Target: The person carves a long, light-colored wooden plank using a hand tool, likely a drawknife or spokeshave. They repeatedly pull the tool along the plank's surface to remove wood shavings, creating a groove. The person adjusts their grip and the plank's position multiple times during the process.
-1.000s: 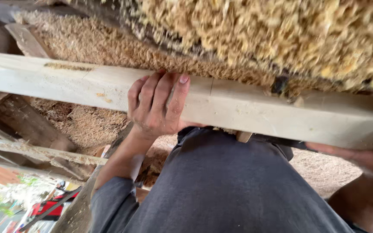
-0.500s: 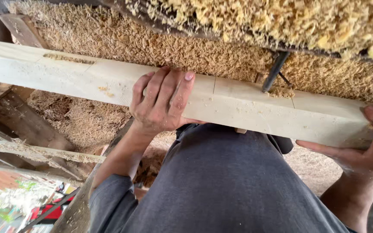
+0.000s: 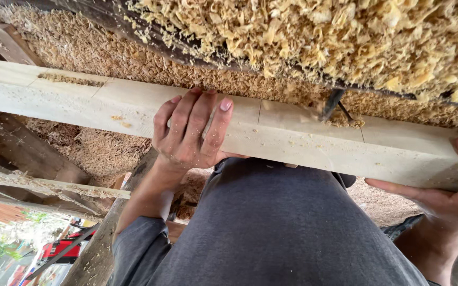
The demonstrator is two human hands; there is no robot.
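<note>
A long pale wooden beam runs across the view from the upper left to the lower right, its left end cut off by the frame edge. The left hand lies flat over the beam's near face, fingers stretched out and close together, pressing on the wood rather than curling round it. The right hand cups the beam's right end, palm open under the lower edge and fingers wrapped up over the end; part of it runs out of the frame. Just beyond the beam's far edge lies a thick bed of wood shavings, some spilling onto the top face, so little free room shows there. A dark metal piece juts from the shavings onto the beam; what it is cannot be made out. The person's grey-clad leg hides whatever lies under the beam's middle. To the near left, rough timbers cross below
</note>
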